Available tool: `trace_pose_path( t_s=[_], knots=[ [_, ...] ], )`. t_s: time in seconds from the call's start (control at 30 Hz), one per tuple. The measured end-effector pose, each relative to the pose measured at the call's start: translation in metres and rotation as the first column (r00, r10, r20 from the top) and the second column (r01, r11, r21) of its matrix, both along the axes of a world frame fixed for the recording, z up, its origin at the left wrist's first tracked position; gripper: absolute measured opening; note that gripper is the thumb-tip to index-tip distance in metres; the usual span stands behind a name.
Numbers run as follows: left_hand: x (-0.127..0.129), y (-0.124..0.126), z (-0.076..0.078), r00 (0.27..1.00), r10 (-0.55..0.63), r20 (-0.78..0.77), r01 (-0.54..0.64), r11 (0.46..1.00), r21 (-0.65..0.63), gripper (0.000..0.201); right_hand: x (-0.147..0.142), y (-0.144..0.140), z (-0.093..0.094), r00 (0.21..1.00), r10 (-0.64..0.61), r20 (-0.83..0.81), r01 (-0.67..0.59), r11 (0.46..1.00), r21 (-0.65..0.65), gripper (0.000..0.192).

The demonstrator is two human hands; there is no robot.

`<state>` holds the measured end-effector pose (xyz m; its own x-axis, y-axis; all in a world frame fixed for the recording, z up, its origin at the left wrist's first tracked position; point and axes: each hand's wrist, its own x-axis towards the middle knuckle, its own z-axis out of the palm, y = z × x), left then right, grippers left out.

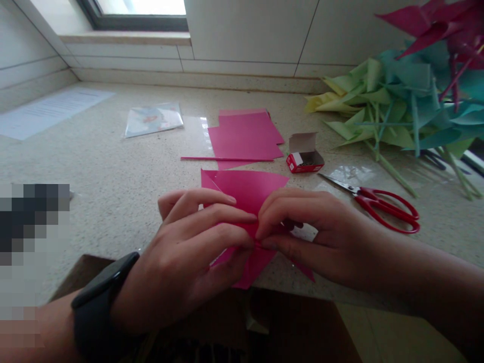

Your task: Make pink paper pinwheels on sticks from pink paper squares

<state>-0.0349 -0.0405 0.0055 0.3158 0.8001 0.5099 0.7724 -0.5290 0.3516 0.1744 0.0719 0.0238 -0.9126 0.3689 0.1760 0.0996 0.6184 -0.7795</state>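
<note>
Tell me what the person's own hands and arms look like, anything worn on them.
Both hands are bare, no gloves or rings visible. The left hand has a black smartwatch with a dark band on the wrist. The right hand has a bare wrist and forearm; no sleeves show on either arm.

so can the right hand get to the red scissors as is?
Probably yes: the scissors lie on the counter just right of the right hand, nothing between. But that hand is pinching the pink paper with the left hand.
</note>
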Motion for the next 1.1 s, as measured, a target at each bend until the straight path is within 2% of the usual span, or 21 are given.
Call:
trace_pose_path(
  t_s=[0.47,0.57,0.8,1.0,1.1],
  knots=[
    [0.0026,-0.0014,-0.0004,0.998,0.03,0.052,-0.029,0.999,-0.021,0.01,0.0012,-0.0031,0.0018,0.999,-0.041,0.014,0.041,0.999,0.021,0.012],
    [0.0028,-0.0012,-0.0004,0.997,0.045,0.057,-0.045,0.999,-0.003,0.011,0.0003,-0.002,-0.0006,0.999,-0.042,-0.001,0.042,0.999,0.029,0.016],
    [0.0038,-0.0011,-0.0007,0.996,0.052,0.075,-0.052,0.999,-0.008,0.015,0.0001,-0.0034,-0.0065,0.998,-0.058,-0.014,0.058,0.998,0.037,0.014],
    [0.0074,-0.0016,-0.002,0.979,0.204,0.02,-0.204,0.978,0.034,0.015,0.0001,-0.0032,-0.0067,0.995,-0.075,-0.065,0.079,0.995,0.068,0.015],
    [0.0069,-0.0018,-0.0026,0.981,0.189,0.032,-0.19,0.982,0.009,0.008,-0.0008,-0.0031,-0.0067,0.993,-0.076,-0.088,0.086,0.99,0.115,0.016]
  ],
)
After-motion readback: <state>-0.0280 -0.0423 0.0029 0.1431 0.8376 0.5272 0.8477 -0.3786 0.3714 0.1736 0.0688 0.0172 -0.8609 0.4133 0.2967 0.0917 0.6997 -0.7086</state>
